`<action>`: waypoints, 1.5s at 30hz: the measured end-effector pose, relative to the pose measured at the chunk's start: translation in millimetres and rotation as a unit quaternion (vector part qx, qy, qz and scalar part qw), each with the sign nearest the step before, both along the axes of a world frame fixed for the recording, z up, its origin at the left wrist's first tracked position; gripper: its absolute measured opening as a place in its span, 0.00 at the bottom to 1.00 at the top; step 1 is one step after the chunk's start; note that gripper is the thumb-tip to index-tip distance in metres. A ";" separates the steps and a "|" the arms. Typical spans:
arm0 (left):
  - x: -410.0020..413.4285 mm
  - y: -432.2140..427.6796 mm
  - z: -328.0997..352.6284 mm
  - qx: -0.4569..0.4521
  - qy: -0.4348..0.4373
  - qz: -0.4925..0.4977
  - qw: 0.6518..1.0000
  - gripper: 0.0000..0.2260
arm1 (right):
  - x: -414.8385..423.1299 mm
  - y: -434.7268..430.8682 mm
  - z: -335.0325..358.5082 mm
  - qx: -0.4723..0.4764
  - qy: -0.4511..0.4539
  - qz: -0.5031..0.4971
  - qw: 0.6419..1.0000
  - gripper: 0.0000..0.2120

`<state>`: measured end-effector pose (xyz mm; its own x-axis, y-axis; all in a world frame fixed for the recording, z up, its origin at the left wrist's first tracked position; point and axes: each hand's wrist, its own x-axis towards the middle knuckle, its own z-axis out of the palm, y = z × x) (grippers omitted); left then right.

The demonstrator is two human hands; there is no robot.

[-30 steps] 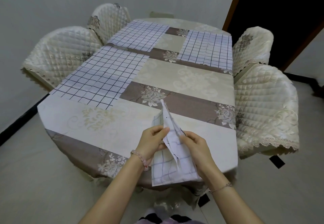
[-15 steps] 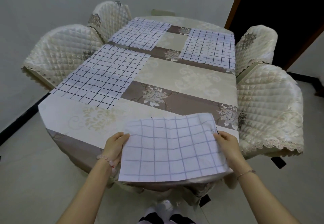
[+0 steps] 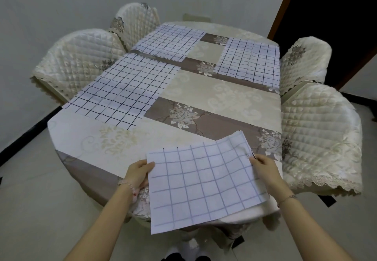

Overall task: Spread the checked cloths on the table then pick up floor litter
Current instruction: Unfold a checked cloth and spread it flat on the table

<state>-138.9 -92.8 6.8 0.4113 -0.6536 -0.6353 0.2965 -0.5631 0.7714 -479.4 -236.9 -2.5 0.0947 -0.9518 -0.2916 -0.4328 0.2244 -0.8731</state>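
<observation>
A white cloth with pale blue checks (image 3: 206, 185) is stretched flat over the near right corner of the table (image 3: 216, 97). My left hand (image 3: 138, 173) grips its left edge and my right hand (image 3: 265, 168) grips its right edge. Its near edge hangs past the table's rim. Three more checked cloths lie spread on the table: one at the near left (image 3: 122, 91), one at the far left (image 3: 171, 40), one at the far right (image 3: 248, 60). The table wears a beige and brown flowered cover.
Quilted cream chairs stand around the table: two on the left (image 3: 75, 62) (image 3: 134, 26), two on the right (image 3: 320, 138) (image 3: 304, 58). A grey wall is close on the left. A dark doorway (image 3: 334, 15) opens at the far right. Pale floor tiles (image 3: 40, 199) surround the table.
The cloth went from folded and bunched between my hands to opened out flat, my hands moving apart to its two sides; since half a second ago it has barely shifted.
</observation>
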 end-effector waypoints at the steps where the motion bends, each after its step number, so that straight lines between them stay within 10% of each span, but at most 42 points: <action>1: -0.3 -1.7 -2.5 0.002 -0.005 -0.001 1.000 0.13 | -1.2 0.4 -1.0 0.001 0.003 -0.002 1.000 0.14; 8: -2.4 -28.6 4.0 -0.018 0.003 0.006 1.000 0.07 | -11.9 -12.1 5.5 -0.023 0.026 0.029 0.999 0.15; 18: -26.0 -66.6 -2.0 0.043 -0.151 -0.306 0.939 0.03 | -27.8 -34.6 24.2 -0.043 0.050 0.084 0.994 0.10; 26: -49.2 -65.7 -8.0 0.001 -0.185 -0.293 0.938 0.14 | 4.4 -21.2 29.4 -0.185 0.237 -0.040 0.953 0.16; 31: -73.3 -44.5 4.4 -0.052 -0.114 -0.182 0.975 0.10 | 69.3 45.6 36.0 0.035 -0.013 -0.026 0.999 0.03; 35: -91.8 -34.9 15.6 -0.100 -0.107 -0.181 0.972 0.09 | 99.5 72.9 38.3 0.185 -0.114 -0.034 0.976 0.16; 45: -98.4 -24.1 31.9 -0.171 -0.139 -0.171 0.960 0.12 | 101.2 72.9 47.5 0.112 -0.180 -0.045 0.976 0.08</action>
